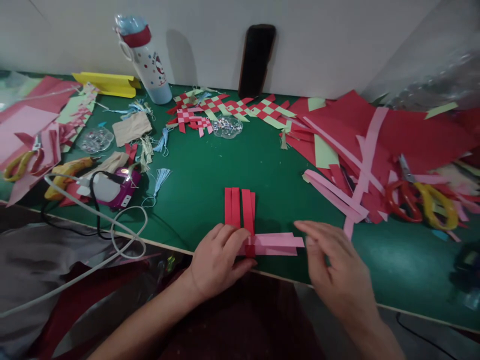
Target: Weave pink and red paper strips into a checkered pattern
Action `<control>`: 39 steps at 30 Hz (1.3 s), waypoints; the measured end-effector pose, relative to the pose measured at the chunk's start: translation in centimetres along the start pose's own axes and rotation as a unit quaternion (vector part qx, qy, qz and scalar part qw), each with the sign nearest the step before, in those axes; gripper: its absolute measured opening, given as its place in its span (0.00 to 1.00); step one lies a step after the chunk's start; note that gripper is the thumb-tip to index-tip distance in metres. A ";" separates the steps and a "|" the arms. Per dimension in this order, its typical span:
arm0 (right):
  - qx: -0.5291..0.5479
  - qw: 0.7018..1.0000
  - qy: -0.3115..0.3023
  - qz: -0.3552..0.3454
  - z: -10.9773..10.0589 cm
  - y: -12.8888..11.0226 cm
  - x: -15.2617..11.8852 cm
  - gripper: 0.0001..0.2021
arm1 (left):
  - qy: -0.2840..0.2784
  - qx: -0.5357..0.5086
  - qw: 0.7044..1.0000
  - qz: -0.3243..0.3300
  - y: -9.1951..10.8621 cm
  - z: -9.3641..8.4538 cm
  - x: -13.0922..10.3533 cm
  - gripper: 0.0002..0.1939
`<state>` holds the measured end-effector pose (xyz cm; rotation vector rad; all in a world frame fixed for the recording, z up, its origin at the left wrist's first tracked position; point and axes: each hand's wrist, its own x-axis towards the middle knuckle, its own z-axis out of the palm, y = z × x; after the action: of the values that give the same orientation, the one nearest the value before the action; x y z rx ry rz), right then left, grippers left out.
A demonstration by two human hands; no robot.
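My left hand (223, 257) is closed on a piece of woven paper strips near the table's front edge, thumb below and fingers on top. Red paper strips (234, 206) stick out from it toward the back. Pink paper strips (277, 242) run out to the right, crossing the red. Part of the weave is hidden under my left fingers. Just right of the pink ends, my right hand (335, 270) hovers with index finger stretched out and thumb apart, holding nothing. Folded pink strips (333, 195) lie on the table beyond it.
Red-and-yellow-handled scissors (422, 197) and red paper sheets (416, 130) lie at right. Finished woven pieces (228, 107) line the back, near a phone (257, 61) and bottle (148, 65). A glue gun (67, 177), a white cable (131, 225) and tassels (162, 181) are at left.
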<state>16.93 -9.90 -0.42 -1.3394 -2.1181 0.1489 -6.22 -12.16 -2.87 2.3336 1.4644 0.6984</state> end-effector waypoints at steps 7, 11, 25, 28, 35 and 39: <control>-0.011 0.988 -0.073 -0.138 0.9 -1.7 -0.8 0.16 | 0.000 0.039 0.999 0.004 0.5 0.3 0.4 0.17; -0.022 0.985 -0.098 -0.138 2.4 -1.8 -1.8 0.14 | 0.011 0.039 0.999 -0.003 0.6 0.5 0.4 0.13; 0.000 0.986 -0.093 -0.140 2.9 -0.8 -2.5 0.14 | -0.060 0.042 0.997 -0.009 1.0 -0.6 0.8 0.17; 0.003 0.986 -0.085 -0.144 3.0 -0.6 -2.6 0.13 | -0.062 0.071 0.996 0.001 0.7 -1.6 0.6 0.19; 0.014 0.989 -0.068 -0.131 3.1 -0.7 -2.5 0.12 | -0.076 0.131 0.987 0.047 -1.4 -3.0 0.5 0.19; 0.011 0.989 -0.068 -0.134 3.2 -0.8 -2.6 0.12 | -0.156 0.133 0.976 0.070 -2.0 -2.7 1.2 0.24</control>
<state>15.30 -11.79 -3.83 -1.0443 -2.3801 0.1549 -8.78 -10.20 -1.27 2.6178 1.3290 0.1563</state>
